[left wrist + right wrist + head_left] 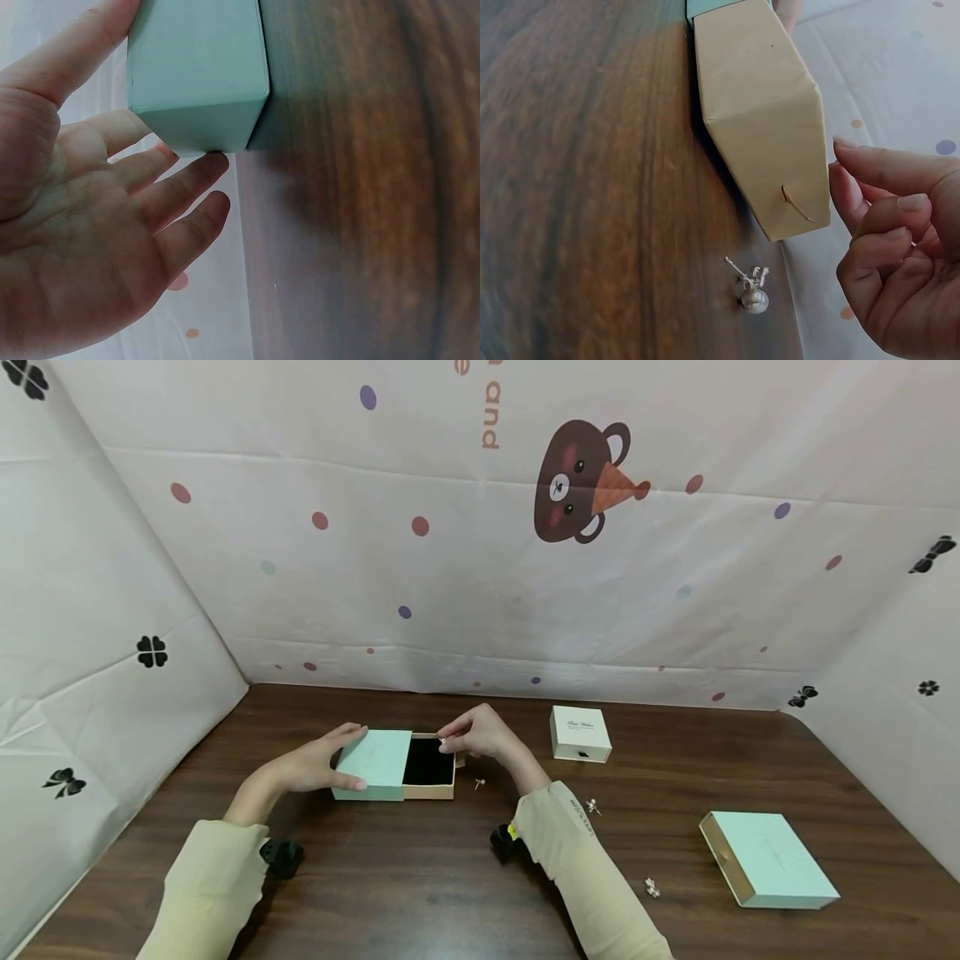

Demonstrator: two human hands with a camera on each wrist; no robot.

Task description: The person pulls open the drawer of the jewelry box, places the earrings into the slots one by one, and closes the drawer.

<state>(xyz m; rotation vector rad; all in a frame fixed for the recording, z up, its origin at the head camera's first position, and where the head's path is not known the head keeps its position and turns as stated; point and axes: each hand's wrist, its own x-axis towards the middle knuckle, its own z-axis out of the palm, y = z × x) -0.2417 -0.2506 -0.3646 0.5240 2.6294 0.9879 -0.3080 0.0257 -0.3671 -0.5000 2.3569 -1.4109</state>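
A mint-green drawer box point(378, 764) lies with its cream drawer point(429, 792) partly slid out to the right, showing a black lining. My left hand point(311, 764) holds the cover's left end, thumb at the front corner and fingers toward the back; in the left wrist view the lower fingers extend loosely beside the box end. Over the drawer's far right corner, my right hand point(480, 735) pinches a small silvery earring point(442, 740). The drawer wall hides that earring in the right wrist view. Another earring point(754, 296), with a ball and thin post, lies beside the drawer's ribbon pull point(796, 204).
Two more earrings, one point(592, 807) right of my right forearm and one point(652, 887) nearer the front, lie on the brown table point(405, 877). A small white box point(581, 735) sits at the back; a second mint-green box point(772, 860) is at right. Printed cloth surrounds the table.
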